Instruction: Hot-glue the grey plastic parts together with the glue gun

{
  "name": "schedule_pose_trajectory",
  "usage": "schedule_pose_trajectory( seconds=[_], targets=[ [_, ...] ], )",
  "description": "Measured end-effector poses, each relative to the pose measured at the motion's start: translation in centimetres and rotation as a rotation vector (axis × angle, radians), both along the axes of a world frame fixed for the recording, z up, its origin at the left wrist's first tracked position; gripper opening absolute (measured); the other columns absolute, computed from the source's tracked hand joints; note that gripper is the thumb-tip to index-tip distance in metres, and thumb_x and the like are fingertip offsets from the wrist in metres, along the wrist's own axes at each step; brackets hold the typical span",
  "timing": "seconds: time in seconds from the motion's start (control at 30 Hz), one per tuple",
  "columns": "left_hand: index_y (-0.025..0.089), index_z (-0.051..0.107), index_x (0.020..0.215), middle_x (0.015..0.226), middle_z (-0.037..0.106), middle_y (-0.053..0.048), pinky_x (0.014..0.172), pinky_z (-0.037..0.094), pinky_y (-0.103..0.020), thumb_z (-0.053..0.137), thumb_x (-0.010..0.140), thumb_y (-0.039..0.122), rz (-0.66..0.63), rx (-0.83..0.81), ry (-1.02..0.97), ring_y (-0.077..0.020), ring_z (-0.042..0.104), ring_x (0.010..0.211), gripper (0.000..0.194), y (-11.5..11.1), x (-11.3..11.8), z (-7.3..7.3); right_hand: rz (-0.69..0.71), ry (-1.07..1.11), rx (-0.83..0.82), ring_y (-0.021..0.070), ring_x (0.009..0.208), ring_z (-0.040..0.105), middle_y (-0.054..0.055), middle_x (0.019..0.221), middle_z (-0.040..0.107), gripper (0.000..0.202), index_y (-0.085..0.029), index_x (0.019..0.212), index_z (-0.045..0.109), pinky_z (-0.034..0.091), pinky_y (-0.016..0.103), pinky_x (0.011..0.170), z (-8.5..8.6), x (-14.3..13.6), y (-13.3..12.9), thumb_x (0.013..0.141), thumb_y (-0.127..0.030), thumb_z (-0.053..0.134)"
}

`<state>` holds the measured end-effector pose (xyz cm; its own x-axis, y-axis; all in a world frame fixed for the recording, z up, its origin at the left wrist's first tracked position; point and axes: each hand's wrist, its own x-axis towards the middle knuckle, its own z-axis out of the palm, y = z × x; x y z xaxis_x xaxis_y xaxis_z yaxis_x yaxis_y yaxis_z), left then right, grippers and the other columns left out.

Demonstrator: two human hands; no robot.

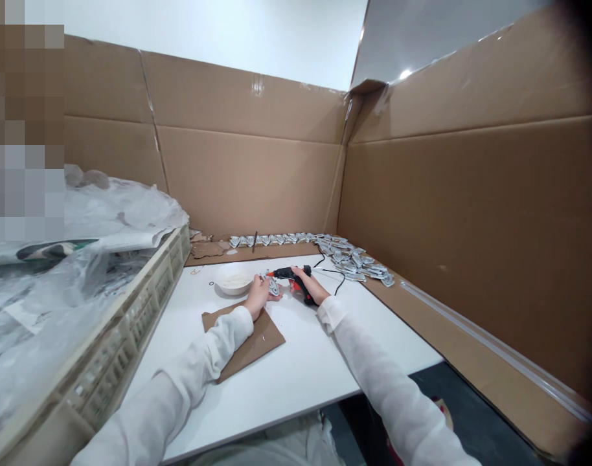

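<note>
My right hand [311,285] is wrapped round the handle of a black and orange hot glue gun [286,273], its orange nozzle pointing left. My left hand [258,294] pinches a small silver-grey flat piece [274,286], held right at the nozzle; its exact kind is too small to tell. Whether nozzle and piece touch I cannot tell. Just left of my left hand stands a white bowl [228,283] with pale contents. Beneath my left forearm lies a brown cardboard sheet [257,343]. A black cord [343,283] curls on the table behind the glue gun.
The white table [320,362] is walled by tall cardboard panels [257,175] behind and at right. Many similar silver pieces [349,257] line the back and pile at the right edge. At left, a cream plastic crate [131,317] holds plastic-wrapped items [82,278].
</note>
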<state>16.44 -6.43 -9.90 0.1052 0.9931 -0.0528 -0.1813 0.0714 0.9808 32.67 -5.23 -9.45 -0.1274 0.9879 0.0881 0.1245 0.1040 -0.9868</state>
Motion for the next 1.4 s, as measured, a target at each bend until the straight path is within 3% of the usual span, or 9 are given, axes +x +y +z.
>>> schedule_pose_trajectory(
  seconds=[0.27,1.4],
  targets=[
    [0.017,0.036,0.09,0.08,0.066,-0.006,0.053,0.054,-0.024,0.035,0.096,0.018,-0.001,0.019,0.028,-0.0117,0.064,0.054,0.007,0.22,0.13,-0.26,-0.006,-0.044,-0.002,0.0117,0.051,0.047,0.004,0.052,0.056,0.059,-0.017,0.058,0.055,0.034,0.026,0.055,0.37,-0.09,-0.37,0.074,-0.072,0.045],
    [0.017,0.036,0.09,0.068,0.064,-0.001,0.05,0.052,-0.02,0.042,0.096,0.023,-0.02,0.009,-0.014,-0.0104,0.062,0.05,0.01,0.41,-0.01,-0.56,-0.057,-0.097,0.011,0.0129,0.047,0.048,0.002,0.046,0.051,0.059,-0.017,0.059,0.054,0.04,0.029,0.062,0.04,-0.37,0.05,0.072,-0.074,0.045]
  ],
)
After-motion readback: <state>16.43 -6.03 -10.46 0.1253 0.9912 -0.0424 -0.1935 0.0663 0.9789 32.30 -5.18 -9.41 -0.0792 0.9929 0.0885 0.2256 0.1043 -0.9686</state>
